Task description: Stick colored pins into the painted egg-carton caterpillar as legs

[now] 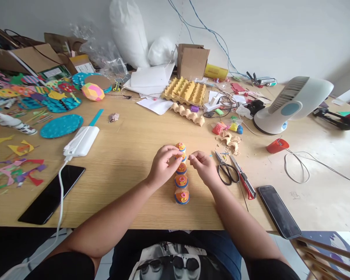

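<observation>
A strip of egg-carton cups (pixel 181 181) runs away from me along the table. Its several bumps are orange with blue rims and small pink and yellow pieces on top. My left hand (pixel 165 164) is at the left of the strip, with thumb and fingertips brought together at the second bump from the far end. Whether they touch the bump or pinch a tiny piece is unclear. On the right side, my right hand (pixel 203 165) has its thumb and forefinger closed in a pinch, a little apart from the strip. Anything between those fingertips is too small to name.
Black-handled scissors (pixel 229 173) and a red utility knife (pixel 246 186) lie right of my right hand. Phones (pixel 278 210) and a white power bank (pixel 82 140) flank my arms. Farther back are clay bags (pixel 219 127), a yellow egg tray (pixel 183 91) and a white fan (pixel 291 103).
</observation>
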Tool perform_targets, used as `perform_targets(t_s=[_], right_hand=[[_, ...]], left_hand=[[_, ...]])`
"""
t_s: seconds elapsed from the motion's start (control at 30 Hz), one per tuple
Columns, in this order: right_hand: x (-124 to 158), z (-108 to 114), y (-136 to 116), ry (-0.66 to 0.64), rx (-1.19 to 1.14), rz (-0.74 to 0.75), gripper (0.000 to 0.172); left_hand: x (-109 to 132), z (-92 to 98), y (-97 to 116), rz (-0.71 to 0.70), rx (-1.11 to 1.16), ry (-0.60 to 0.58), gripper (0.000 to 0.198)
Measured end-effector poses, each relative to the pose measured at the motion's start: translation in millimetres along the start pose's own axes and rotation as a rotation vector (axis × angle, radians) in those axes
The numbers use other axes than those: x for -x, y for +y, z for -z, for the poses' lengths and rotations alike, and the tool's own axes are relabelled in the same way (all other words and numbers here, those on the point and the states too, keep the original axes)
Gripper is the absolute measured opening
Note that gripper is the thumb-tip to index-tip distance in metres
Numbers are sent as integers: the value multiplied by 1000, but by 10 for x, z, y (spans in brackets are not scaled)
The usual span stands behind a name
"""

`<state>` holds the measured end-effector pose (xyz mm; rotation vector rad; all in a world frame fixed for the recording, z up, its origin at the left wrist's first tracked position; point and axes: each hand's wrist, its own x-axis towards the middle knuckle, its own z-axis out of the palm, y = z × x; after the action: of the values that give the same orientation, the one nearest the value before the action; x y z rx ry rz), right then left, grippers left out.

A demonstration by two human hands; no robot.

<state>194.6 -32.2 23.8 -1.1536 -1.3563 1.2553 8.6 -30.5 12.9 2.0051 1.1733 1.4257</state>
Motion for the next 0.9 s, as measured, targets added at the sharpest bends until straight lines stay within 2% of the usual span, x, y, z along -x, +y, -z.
perform_targets(t_s=[0.23, 0.33, 0.5, 0.6, 0.77, 0.9], right_hand=[[23, 55, 80, -141, -165, -8, 37], [33, 40, 111, -162, -228, -23, 40], [66, 17, 129, -199, -184, -11, 45], [77, 38, 104, -188, -38, 21, 44], [72, 87, 71, -27, 529, 228, 34], [93, 141, -35, 19, 676, 245, 33]], left_hand=[[47, 41, 145, -261, -207, -102, 20], [62, 32, 142, -305, -228, -114, 21], [74, 27, 105, -323, -225, -143, 22], [66, 35, 88, -308, -242, -138, 25], [55, 40, 51, -283, -267, -130, 33], [54, 35, 37, -290, -269, -121, 29]])
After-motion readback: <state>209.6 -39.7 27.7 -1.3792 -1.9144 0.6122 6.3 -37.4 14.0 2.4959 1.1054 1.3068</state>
